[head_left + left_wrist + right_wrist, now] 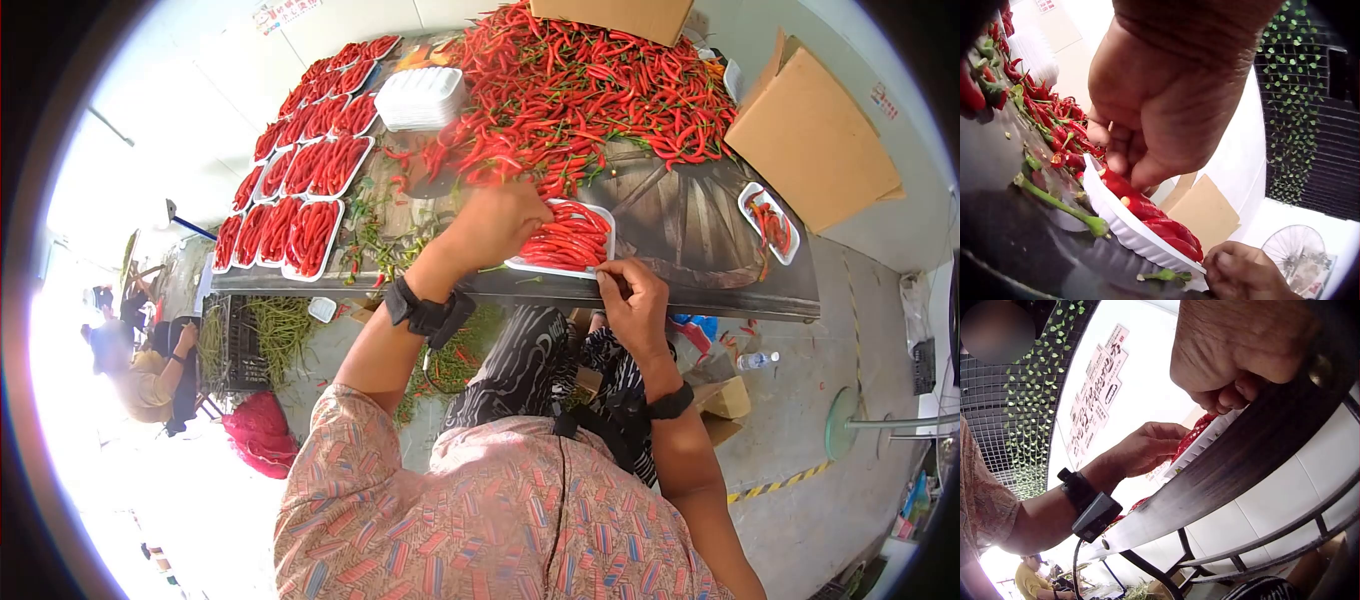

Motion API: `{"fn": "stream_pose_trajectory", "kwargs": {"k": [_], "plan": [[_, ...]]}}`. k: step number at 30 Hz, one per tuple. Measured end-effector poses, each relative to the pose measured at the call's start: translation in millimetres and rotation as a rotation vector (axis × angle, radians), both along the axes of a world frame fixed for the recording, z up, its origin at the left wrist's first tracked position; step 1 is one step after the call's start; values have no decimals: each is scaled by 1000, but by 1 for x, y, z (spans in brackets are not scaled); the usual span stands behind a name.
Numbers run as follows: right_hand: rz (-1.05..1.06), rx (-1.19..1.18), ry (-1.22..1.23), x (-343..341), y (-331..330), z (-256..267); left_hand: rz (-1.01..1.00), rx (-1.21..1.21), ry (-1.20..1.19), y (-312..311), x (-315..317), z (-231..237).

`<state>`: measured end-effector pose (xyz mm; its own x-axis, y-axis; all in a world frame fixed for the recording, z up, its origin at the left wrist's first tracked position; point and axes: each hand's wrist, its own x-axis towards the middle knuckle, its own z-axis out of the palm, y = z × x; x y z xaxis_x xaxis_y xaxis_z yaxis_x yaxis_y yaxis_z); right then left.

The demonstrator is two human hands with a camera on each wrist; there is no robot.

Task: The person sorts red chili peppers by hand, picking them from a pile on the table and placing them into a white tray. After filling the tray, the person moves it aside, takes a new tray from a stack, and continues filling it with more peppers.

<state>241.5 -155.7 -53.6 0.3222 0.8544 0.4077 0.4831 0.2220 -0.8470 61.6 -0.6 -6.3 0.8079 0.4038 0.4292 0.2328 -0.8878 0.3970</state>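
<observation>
At the near edge of the desk point(690, 215), right in front of you, sits a white tray point(612, 235) with red peppers point(565, 240) lying side by side in it. Your left hand point(500, 222) is at the left end of the tray, with its fingers bent down and pinching at the pepper ends. You cover the tips, so I cannot tell how many peppers you have. Your right hand point(637, 300) pinches the near right corner of the tray between thumb and finger.

It looks like you are on the tidying step, making the peppers lie straight in a tray that is nearly full. Next, you may want to nudge the last ends inside the rim, gently, while your right hand holds the tray steady. After that, the tray seems ready to join the rows of filled trays point(338, 228) on the left.

Past your hands are the big pepper pile point(590, 85) and a stack of empty trays point(420, 98). A green stem point(1060, 206) lies just beside your tray, so watch that it does not get in.
</observation>
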Motion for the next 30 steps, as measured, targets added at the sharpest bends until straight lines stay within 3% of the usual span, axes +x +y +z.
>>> {"fn": "stream_pose_trajectory", "kwargs": {"k": [7,9,15,22,24,28,30], "plan": [[14,4,13,1,-1,1,28,-76,-102,9,-3,6],[15,6,21,0,-1,2,189,-51,25,14,-3,9],[21,12,17,2,0,-2,247,-89,199,22,4,13],[19,3,46,1,-1,-1,225,-28,178,29,8,9],[17,7,74,2,-1,-5,368,-117,43,17,3,18],[-14,6,240,-1,-2,-2,426,-304,-109,-33,-2,28],[5,0,234,-9,-7,15,375,-548,-228,-58,2,18]]}}
